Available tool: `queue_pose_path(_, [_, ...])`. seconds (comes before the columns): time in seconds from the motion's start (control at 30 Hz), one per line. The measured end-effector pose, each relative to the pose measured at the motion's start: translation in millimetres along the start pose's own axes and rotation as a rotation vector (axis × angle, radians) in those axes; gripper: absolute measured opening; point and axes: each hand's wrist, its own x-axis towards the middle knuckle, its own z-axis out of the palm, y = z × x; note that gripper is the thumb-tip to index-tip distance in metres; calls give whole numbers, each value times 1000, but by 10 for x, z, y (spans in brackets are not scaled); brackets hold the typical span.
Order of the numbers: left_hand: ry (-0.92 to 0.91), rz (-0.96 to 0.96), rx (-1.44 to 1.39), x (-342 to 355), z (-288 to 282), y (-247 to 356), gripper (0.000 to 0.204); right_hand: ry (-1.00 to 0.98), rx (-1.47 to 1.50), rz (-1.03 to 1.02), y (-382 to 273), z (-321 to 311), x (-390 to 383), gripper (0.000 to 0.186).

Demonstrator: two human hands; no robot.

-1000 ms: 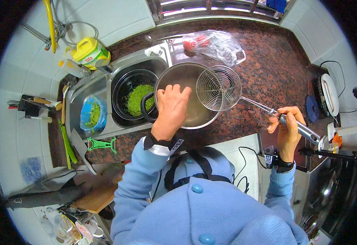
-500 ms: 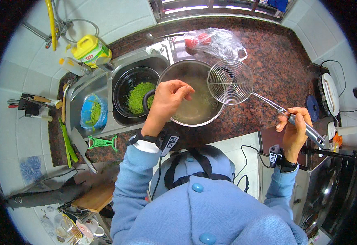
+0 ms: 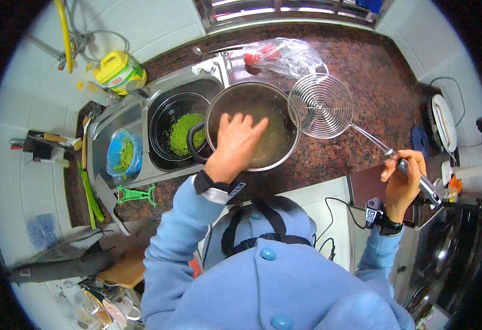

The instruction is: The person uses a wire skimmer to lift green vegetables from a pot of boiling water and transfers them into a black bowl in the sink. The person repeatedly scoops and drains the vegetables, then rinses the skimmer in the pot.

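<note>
By the counter's [image 3: 378, 115] front edge, left hand [image 3: 234, 144] went from pinched to spread, seemingly empty, over the pot [image 3: 252, 92]; right hand [image 3: 401, 190], curled round the skimmer [image 3: 320, 105], shifted right, uncovering more pot.

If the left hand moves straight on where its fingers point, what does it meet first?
The left hand would probably meet the far wall of the pot, though the hand's height is unclear.
</note>
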Motion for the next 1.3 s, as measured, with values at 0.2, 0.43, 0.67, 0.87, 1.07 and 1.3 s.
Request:
queue_pose_path(0.2, [123, -126, -108, 27, 1, -78, 12, -27, 56, 51, 32, 64, -26, 31])
queue_pose_path(0.43, [349, -413, -1365, -55, -78, -26, 22, -79, 207, 103, 65, 145, 29, 27])
queue_pose_path(0.67, [329, -346, -1744, -131, -272, 20, 15, -102, 286, 110, 100, 187, 28, 27])
queue_pose_path(0.87, [365, -314, -1843, -140, -270, 193, 17, -119, 258, 71, 77, 204, 6, 28])
queue_pose_path(1.07, [393, -309, -1879, -142, -245, 261, 15, -92, 253, 79, 66, 212, -14, 28])
queue_pose_path(1.3, [447, -283, -1855, -118, -231, 277, 11, -133, 209, 13, 93, 207, -31, 29])
